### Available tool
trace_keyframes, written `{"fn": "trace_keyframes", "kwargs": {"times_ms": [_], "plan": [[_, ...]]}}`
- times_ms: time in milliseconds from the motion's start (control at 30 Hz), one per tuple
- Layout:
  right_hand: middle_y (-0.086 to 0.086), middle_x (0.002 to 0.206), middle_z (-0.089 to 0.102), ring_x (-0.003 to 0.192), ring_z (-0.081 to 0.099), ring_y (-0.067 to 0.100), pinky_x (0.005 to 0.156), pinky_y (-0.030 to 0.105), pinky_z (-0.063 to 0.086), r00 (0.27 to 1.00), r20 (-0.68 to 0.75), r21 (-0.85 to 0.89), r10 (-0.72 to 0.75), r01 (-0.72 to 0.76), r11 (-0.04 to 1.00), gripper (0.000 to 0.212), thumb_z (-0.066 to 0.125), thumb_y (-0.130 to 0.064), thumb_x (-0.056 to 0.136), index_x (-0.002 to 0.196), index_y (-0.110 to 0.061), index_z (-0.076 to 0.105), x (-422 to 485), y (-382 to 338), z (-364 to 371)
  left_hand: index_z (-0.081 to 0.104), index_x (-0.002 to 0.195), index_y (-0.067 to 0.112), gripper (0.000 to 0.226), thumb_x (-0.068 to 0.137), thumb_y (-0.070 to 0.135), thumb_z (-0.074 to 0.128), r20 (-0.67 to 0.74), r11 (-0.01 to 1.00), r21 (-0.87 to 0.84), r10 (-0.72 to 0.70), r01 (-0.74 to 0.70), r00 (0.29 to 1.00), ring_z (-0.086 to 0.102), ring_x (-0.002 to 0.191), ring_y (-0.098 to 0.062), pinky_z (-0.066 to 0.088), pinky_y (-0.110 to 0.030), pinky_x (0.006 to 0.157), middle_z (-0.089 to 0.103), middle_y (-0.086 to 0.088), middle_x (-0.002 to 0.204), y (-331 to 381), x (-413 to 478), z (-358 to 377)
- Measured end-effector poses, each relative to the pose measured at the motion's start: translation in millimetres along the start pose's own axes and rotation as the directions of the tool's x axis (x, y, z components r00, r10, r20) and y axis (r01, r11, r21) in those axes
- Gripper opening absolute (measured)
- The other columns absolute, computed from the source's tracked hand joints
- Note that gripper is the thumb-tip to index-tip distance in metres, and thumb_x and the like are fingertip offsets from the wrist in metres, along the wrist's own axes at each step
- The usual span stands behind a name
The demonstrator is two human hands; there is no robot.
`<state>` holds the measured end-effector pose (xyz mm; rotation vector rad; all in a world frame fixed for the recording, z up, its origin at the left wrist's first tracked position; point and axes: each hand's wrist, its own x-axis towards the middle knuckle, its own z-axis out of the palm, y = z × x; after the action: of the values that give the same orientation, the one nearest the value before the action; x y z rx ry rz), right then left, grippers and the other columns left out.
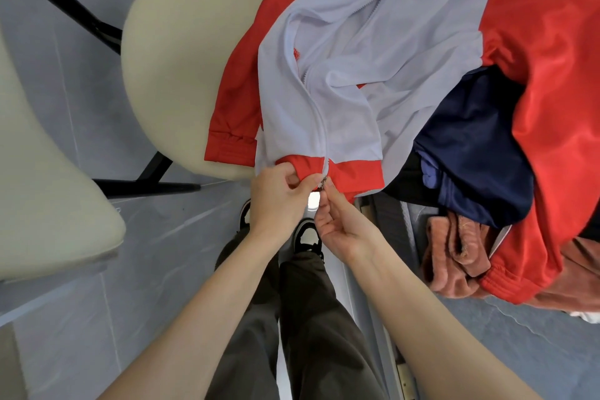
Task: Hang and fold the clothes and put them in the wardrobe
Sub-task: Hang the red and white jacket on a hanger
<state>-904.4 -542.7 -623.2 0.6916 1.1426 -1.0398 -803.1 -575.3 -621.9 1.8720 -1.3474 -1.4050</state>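
A red jacket (pixel 535 52) with a white mesh lining (pixel 367 52) lies inside out across a cream chair seat (pixel 175 52) and a pile of clothes. Its zipper (pixel 319 127) runs down the middle to the red hem. My left hand (pixel 279 198) pinches the hem just left of the zipper's bottom end. My right hand (pixel 337 224) pinches the metal zipper slider (pixel 322 184) at the hem, right beside the left hand. A navy garment (pixel 477 156) and a pink fleece piece (pixel 454 253) lie under the jacket on the right.
A second cream chair (pixel 42 172) stands at the left, with black chair legs (pixel 143 178) on the grey tiled floor (pixel 97 318). My legs in grey trousers and my shoes are below the hands. A blue-grey surface (pixel 519 351) lies at the lower right.
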Motion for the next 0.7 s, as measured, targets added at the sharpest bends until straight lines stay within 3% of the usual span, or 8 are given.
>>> {"fn": "trace_keyframes", "kwargs": {"times_ms": [100,167,233,300,400,467,567,700], "plan": [[0.001,0.075,0.071,0.058,0.064,0.004,0.056,0.012,0.054,1.000,-0.005,-0.077,-0.004,0.004,0.997,0.004,0.069,-0.010,0.084,0.087,-0.009,0.068,-1.1,-1.8,-5.3,0.066,0.066,0.004,0.028,0.080,0.027,0.075,-0.024,0.998,-0.044,-0.050,0.049,0.998,0.061,0.057,-0.022,0.049,-0.035,0.057,0.063,-0.006,0.057,-4.1,-2.1,0.3],[0.002,0.076,0.071,0.060,0.062,0.005,0.055,0.014,0.053,0.999,-0.036,-0.297,-0.003,-0.008,0.955,0.006,0.067,-0.014,0.088,0.090,-0.009,0.067,-3.8,-5.7,-9.7,0.064,0.067,-0.001,0.030,0.080,0.024,0.075,-0.024,0.993,-0.079,-0.090,0.088,0.996,0.057,0.057,-0.024,0.049,-0.039,0.062,0.062,-0.009,0.058,-9.6,-4.6,-1.4],[-0.003,0.082,0.073,0.059,0.056,0.006,0.052,0.016,0.049,0.997,-0.061,-0.632,-0.042,-0.006,0.775,0.011,0.064,-0.023,0.092,0.095,-0.013,0.067,-6.7,-12.8,-14.0,0.067,0.074,-0.003,0.030,0.081,0.025,0.075,-0.006,0.988,-0.098,-0.121,0.120,0.993,0.061,0.064,-0.026,0.052,-0.043,0.070,0.067,-0.014,0.067,-14.2,-7.2,-4.5],[-0.009,0.082,0.073,0.054,0.044,0.006,0.051,0.018,0.038,0.998,-0.041,-0.838,-0.050,-0.007,0.546,0.019,0.059,-0.032,0.094,0.100,-0.018,0.070,-10.2,-21.7,-14.4,0.072,0.080,0.003,0.023,0.080,0.026,0.074,0.022,0.983,-0.112,-0.143,0.145,0.989,0.068,0.075,-0.024,0.053,-0.042,0.078,0.072,-0.009,0.075,-15.2,-7.1,-7.3],[-0.008,0.061,0.052,0.049,0.028,0.007,0.050,0.020,0.026,1.000,0.002,-0.916,-0.024,0.012,0.400,0.025,0.063,-0.036,0.089,0.103,-0.018,0.073,-15.1,-31.9,-8.7,0.074,0.081,0.018,0.005,0.081,0.023,0.074,0.072,0.984,-0.109,-0.136,0.143,0.988,0.069,0.078,-0.011,0.056,-0.033,0.079,0.073,0.003,0.077,-14.2,-5.8,-9.9],[-0.008,0.057,0.043,0.045,0.028,0.006,0.047,0.019,0.025,0.997,0.047,-0.948,-0.055,0.062,0.313,0.023,0.068,-0.035,0.086,0.100,-0.017,0.073,-17.9,-33.2,-3.9,0.072,0.079,0.026,0.005,0.082,0.022,0.073,0.107,0.981,-0.119,-0.144,0.157,0.984,0.068,0.077,-0.004,0.054,-0.027,0.079,0.072,0.010,0.077,-13.3,-5.6,-11.7],[-0.012,0.050,0.050,0.043,0.043,0.000,0.043,0.012,0.033,0.962,0.157,-0.966,-0.224,0.196,0.166,0.023,0.071,-0.036,0.084,0.081,-0.013,0.074,-16.8,-29.4,-0.1,0.071,0.080,0.028,0.008,0.084,0.020,0.071,0.152,0.973,-0.129,-0.169,0.189,0.974,0.067,0.081,-0.002,0.053,-0.023,0.080,0.072,0.011,0.081,-12.8,-3.7,-13.7],[-0.014,0.072,0.070,0.068,0.061,-0.002,0.060,0.010,0.045,0.865,0.301,-0.946,-0.402,0.324,-0.011,0.018,0.078,-0.041,0.076,0.079,-0.023,0.076,-9.1,-26.3,1.5,0.072,0.088,0.021,0.005,0.085,0.019,0.071,0.163,0.964,-0.144,-0.198,0.222,0.966,0.068,0.087,-0.007,0.052,-0.024,0.083,0.074,0.002,0.089,-11.3,-0.6,-17.5]]}}
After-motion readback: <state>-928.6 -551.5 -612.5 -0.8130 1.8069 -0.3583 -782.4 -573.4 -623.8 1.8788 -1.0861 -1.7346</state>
